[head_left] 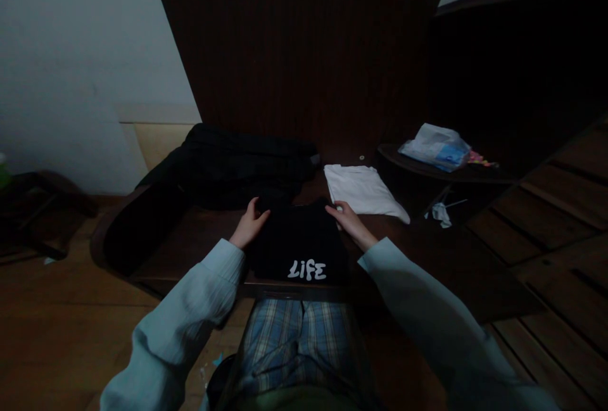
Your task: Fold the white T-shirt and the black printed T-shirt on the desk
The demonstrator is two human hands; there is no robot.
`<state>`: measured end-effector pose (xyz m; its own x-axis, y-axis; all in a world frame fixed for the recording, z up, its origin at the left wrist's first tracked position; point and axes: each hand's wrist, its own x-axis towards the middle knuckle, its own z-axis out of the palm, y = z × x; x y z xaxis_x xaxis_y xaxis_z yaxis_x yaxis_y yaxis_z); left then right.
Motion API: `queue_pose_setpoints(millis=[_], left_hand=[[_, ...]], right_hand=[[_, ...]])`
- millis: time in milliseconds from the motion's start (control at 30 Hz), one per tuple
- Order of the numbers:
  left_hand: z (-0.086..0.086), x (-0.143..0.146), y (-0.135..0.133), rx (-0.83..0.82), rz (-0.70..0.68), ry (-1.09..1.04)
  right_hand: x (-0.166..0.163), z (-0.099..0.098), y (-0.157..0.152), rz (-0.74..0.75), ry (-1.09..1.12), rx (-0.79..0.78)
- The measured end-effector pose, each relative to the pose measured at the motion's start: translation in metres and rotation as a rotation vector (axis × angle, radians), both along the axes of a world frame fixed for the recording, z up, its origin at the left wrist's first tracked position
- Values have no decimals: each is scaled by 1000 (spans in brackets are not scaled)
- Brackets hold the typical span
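A black garment printed with the white word "LIFE" lies folded on a dark wooden table in front of me. My left hand rests on its far left corner, fingers pressed against the cloth. My right hand lies on its far right corner, fingers stretched along the edge. Both arms wear pale blue sleeves. Whether either hand pinches the fabric does not show in the dim light.
A pile of black clothing lies behind the garment at the left. A folded white cloth sits at the back right. A plastic packet rests on a small round shelf. Plaid trousers cover my lap.
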<state>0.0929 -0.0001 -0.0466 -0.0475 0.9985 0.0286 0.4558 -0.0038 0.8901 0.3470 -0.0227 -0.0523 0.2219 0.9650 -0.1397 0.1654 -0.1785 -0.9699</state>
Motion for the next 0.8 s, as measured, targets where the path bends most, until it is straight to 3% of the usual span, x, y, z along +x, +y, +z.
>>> queue_pose_setpoints(millis=[167, 333, 467, 800], left_hand=[[7, -13, -59, 16, -137, 53], [1, -20, -97, 25, -292, -58], [-6, -19, -105, 68, -332, -76], [-16, -1, -109, 153, -167, -85]], right_hand=[[14, 0, -55, 183, -10, -48], [12, -5, -94, 279, -134, 77], [3, -11, -104, 193, -289, 180], [2, -21, -101, 138, -286, 202]])
